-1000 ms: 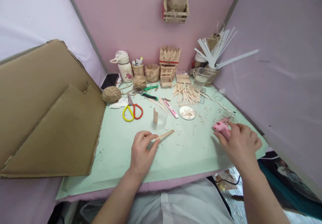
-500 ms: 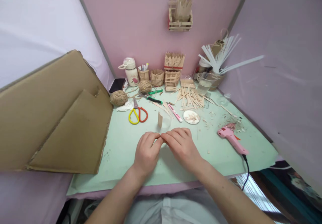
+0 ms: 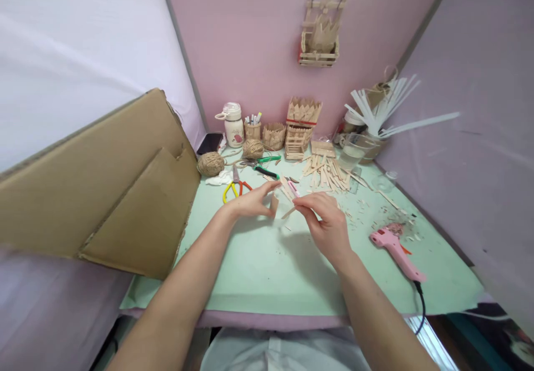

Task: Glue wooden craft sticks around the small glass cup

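My left hand (image 3: 255,199) reaches over the table with thumb and fingers spread. Its thumb is close to a small upright brown wooden piece (image 3: 273,206), which stands at the side of what looks like a small clear cup (image 3: 282,212); whether they touch I cannot tell. My right hand (image 3: 327,223) pinches a short wooden craft stick (image 3: 288,213) between thumb and forefinger. The stick's free end points left, toward the cup. Beyond the hands lie a pink craft knife (image 3: 293,188), partly hidden, and scissors (image 3: 237,188) with yellow and red handles.
A pink glue gun (image 3: 396,251) rests on the right. Behind are loose craft sticks (image 3: 327,172), twine balls (image 3: 211,164), green-handled pliers (image 3: 267,172) and a water cup (image 3: 354,151). Cardboard (image 3: 137,209) stands on the left; a white bottle (image 3: 232,126) is at the back.
My hands, together before, have moved apart and forward. The left has opened beside the wooden piece; the right now shows a craft stick in its pinch. The view has shifted slightly.
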Demonstrator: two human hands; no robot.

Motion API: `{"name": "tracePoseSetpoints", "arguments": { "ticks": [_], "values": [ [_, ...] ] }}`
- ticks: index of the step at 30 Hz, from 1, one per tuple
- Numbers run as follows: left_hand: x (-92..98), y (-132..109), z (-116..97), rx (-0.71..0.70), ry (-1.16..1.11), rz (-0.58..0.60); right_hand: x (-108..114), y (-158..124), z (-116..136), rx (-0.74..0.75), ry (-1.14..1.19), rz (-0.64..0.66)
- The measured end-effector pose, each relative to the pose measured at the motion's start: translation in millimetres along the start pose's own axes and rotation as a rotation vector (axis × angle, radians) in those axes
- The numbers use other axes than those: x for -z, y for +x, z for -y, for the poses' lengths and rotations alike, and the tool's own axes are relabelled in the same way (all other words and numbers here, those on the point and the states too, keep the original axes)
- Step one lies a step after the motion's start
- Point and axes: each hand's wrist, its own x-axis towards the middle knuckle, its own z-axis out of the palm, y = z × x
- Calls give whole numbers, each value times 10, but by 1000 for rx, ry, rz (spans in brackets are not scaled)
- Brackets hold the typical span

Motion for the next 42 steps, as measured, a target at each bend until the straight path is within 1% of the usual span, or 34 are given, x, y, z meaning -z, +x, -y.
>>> {"name": "tracePoseSetpoints", "arguments": {
  "ticks": [2, 4, 7, 9, 12, 17, 20, 27, 32, 42],
  "values": [
    [-64, 51, 99, -11, -108, 47, -51, -43, -33, 3, -8, 7],
    [-115, 60, 143, -8, -201, 90, -90, -88, -51, -4, -27, -3],
    [-144, 49, 131, -8, -315, 138, -123, -132, -55, -3, -67, -34],
    [-146, 44, 110, -5, -336, 160, -138, -147, -53, 9, -77, -35],
    [-152, 35, 100, 11, -276, 155, -163, -161, -61, 14, -82, -26],
    [-163, 2, 114, 11, -77, 67, -201, -178, -84, 6, -90, -41],
    [-158, -11, 110, 12, -8, 69, -222, -185, -90, 18, -101, -35],
    [-161, 3, 136, 16, 36, 81, -256, -196, -100, 15, -127, -9],
    [-176, 11, 166, -5, 46, 55, -272, -195, -100, 10, -122, 1],
    [-176, 10, 153, 1, 53, 61, -299, -202, -122, 30, -134, 13]
  ]
}}
